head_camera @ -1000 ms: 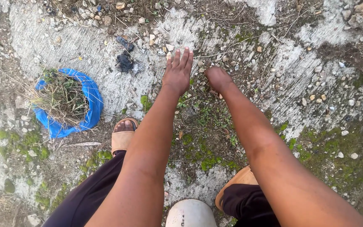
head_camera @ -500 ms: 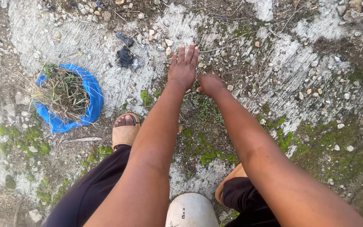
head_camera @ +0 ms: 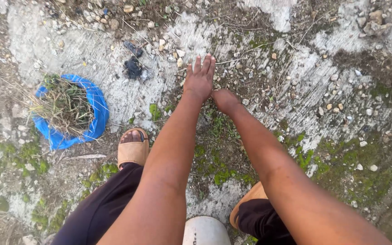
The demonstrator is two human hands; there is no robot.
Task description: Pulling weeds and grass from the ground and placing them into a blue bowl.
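Fingers [head_camera: 203,63] of the left hand [head_camera: 199,80] lie straight and close together, released and holding nothing, with the palm turned down over the rough ground [head_camera: 114,77]. Just beside it the right hand [head_camera: 226,100] is curled downward at the soil, its fingertips hidden under the knuckles, so it cannot be told whether it pinches anything. Both hands sit at the far edge of a patch of small green weeds [head_camera: 216,124] growing in dark soil between the pale concrete areas, with loose pebbles [head_camera: 250,72] scattered right ahead of the fingertips. Moss [head_camera: 225,174] spreads nearer the person's legs. Well to the left, a blue bag [head_camera: 94,109] lies open on the concrete, filled with pulled grass and dry stalks [head_camera: 66,104]. A dark charred lump [head_camera: 133,68] lies between the bag and the left hand. Tan sandals show below, the left sandal [head_camera: 132,147] near the bag and the right sandal [head_camera: 248,202] partly covered by the forearm. A white rounded container [head_camera: 205,231] sits at the bottom edge between the knees.
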